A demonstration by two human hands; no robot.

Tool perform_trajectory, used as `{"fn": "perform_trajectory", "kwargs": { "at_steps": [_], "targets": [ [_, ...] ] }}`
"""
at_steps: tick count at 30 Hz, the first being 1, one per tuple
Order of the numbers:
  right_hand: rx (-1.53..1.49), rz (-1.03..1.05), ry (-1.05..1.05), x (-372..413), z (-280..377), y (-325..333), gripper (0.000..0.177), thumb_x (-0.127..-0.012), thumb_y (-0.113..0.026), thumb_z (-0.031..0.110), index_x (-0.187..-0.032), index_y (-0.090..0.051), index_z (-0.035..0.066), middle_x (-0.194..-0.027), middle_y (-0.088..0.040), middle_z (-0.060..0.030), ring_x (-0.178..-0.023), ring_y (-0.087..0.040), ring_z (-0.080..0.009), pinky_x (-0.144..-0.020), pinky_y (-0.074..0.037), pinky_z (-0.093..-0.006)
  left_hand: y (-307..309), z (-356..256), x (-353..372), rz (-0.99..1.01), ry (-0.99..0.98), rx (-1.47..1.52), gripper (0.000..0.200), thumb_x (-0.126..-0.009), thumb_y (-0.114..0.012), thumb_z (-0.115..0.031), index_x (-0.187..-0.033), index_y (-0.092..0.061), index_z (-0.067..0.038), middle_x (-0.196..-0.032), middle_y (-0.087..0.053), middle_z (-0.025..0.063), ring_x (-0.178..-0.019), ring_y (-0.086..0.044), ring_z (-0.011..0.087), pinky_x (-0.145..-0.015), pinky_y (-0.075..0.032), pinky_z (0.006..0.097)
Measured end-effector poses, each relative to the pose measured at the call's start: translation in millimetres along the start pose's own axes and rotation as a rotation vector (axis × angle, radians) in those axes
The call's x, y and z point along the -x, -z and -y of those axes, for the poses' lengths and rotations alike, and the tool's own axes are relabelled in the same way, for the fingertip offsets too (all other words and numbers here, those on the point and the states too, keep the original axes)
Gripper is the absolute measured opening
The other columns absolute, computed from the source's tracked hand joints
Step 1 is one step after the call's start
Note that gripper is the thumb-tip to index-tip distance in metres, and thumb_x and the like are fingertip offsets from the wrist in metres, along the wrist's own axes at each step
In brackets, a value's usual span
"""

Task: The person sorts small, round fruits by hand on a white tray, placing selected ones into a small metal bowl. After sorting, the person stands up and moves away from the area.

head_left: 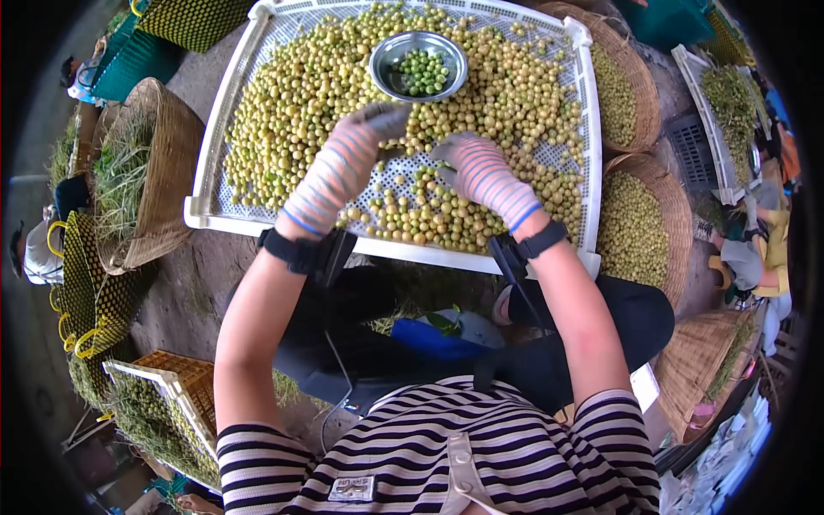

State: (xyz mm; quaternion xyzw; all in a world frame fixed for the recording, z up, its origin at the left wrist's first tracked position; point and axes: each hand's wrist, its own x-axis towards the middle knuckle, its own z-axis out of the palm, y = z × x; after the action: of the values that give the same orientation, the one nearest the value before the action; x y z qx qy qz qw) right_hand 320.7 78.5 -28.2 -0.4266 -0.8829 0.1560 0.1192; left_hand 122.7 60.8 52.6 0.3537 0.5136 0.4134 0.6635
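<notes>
A white perforated plastic tray (390,249) is spread with small round yellowish fruits (300,103). On the fruits, towards the far side, stands a metal bowl (378,70) with greener fruits (421,72) inside. My left hand (348,159), in a striped glove with grey fingertips, is over the tray just below the bowl. Its fingers stretch to the right, thumb apart, holding nothing visible. My right hand (485,172), gloved alike, is low over the fruits at a thinly covered patch. Its fingers point left, slightly bent, with a gap from the thumb and nothing visible between.
Wicker baskets of fruits (635,227) stand against the tray's right side. A tall wicker basket (167,172) with green stalks is at left. Near my left elbow is a crate (180,378) of stalks and fruits. Other people (764,249) are at the far right and left.
</notes>
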Motion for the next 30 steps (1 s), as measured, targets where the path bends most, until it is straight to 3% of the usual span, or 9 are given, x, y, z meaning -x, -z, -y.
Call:
{"fn": "perform_trajectory", "kwargs": {
  "at_steps": [2, 5, 6, 9, 12, 18, 21, 25, 30],
  "targets": [
    [0.124, 0.044, 0.074, -1, 1, -4, 0.019, -0.075, -0.062, 0.02, -0.09, -0.067, 0.01, -0.087, -0.062, -0.0134, -0.085, -0.06, -0.0294, -0.077, -0.048, -0.04, 13, 27, 14, 0.044, 0.059, -0.262, 0.038, -0.087, -0.059, -0.025, -0.118, -0.056, -0.004, -0.106, -0.061, 0.005, -0.098, -0.056, 0.0138, -0.081, -0.046, 0.0316],
    [0.265, 0.703, -0.099, -6, 15, 28, 0.019, -0.073, -0.063, 0.021, -0.089, -0.068, 0.014, -0.084, -0.063, -0.0108, -0.08, -0.061, -0.0281, -0.073, -0.049, -0.0416, 26, 60, 25, 0.047, 0.189, -0.156, 0.034, -0.087, -0.059, -0.023, -0.116, -0.057, -0.003, -0.099, -0.062, 0.0031, -0.088, -0.059, 0.0128, -0.075, -0.048, 0.028],
    [0.192, 0.715, -0.073, -8, 15, 37, 0.017, -0.074, -0.062, 0.02, -0.089, -0.068, 0.015, -0.082, -0.063, -0.011, -0.079, -0.061, -0.029, -0.071, -0.049, -0.0416, 27, 66, 27, 0.045, 0.221, -0.115, 0.033, -0.087, -0.059, -0.022, -0.115, -0.058, -0.004, -0.098, -0.063, 0.003, -0.087, -0.059, 0.0127, -0.075, -0.048, 0.0276],
    [0.039, 0.092, -0.042, -24, 15, 19, 0.016, -0.076, -0.061, 0.018, -0.088, -0.067, 0.011, -0.088, -0.063, -0.011, -0.084, -0.062, -0.0288, -0.074, -0.049, -0.0425, 25, 74, 25, -0.009, 0.236, 0.126, 0.028, -0.086, -0.061, -0.019, -0.108, -0.058, -0.003, -0.091, -0.063, 0.0026, -0.077, -0.059, 0.0132, -0.068, -0.051, 0.0292],
    [0.183, -0.113, -0.028, -51, 9, -13, 0.014, -0.074, -0.061, 0.018, -0.085, -0.065, 0.01, -0.088, -0.061, -0.012, -0.084, -0.061, -0.0286, -0.073, -0.048, -0.0436, 30, 77, 17, -0.052, 0.211, 0.292, 0.025, -0.085, -0.061, -0.019, -0.103, -0.058, -0.002, -0.089, -0.061, 0.0029, -0.074, -0.059, 0.0144, -0.067, -0.053, 0.031],
    [0.001, -0.092, -0.134, -49, 3, -26, 0.014, -0.076, -0.061, 0.018, -0.082, -0.064, 0.007, -0.084, -0.063, -0.0133, -0.077, -0.062, -0.028, -0.069, -0.049, -0.0406, 28, 82, 13, -0.125, 0.179, 0.174, 0.036, -0.088, -0.058, -0.023, -0.116, -0.053, -0.001, -0.097, -0.06, 0.0029, -0.078, -0.059, 0.0135, -0.068, -0.051, 0.0292],
    [-0.703, 0.205, -0.438, -38, 9, -19, 0.016, -0.078, -0.062, 0.019, -0.081, -0.066, 0.004, -0.068, -0.065, -0.0108, -0.062, -0.059, -0.0154, -0.061, -0.048, -0.0318, 18, 88, 8, -0.093, 0.124, 0.185, 0.046, -0.084, -0.063, -0.019, -0.124, -0.047, -0.001, -0.1, -0.057, 0.004, -0.083, -0.058, 0.0126, -0.069, -0.051, 0.0283],
    [-0.731, 0.089, -0.182, -4, 33, -10, 0.014, -0.079, -0.063, 0.017, -0.079, -0.065, 0.003, -0.069, -0.063, -0.0059, -0.063, -0.056, -0.0122, -0.062, -0.047, -0.0299, 16, 78, 13, -0.051, 0.104, 0.184, 0.048, -0.079, -0.065, -0.01, -0.123, -0.049, -0.001, -0.105, -0.057, 0.0066, -0.087, -0.059, 0.0145, -0.073, -0.05, 0.0297],
    [-0.988, 0.051, -0.453, 30, 51, -1, 0.012, -0.085, -0.059, 0.013, -0.087, -0.062, 0.002, -0.068, -0.057, -0.0003, -0.06, -0.05, -0.0078, -0.056, -0.043, -0.0254, 24, 72, 22, 0.133, 0.244, 0.06, 0.043, -0.078, -0.063, -0.007, -0.12, -0.052, -0.001, -0.106, -0.059, 0.0067, -0.09, -0.062, 0.0159, -0.074, -0.05, 0.0279]
  ]
}}
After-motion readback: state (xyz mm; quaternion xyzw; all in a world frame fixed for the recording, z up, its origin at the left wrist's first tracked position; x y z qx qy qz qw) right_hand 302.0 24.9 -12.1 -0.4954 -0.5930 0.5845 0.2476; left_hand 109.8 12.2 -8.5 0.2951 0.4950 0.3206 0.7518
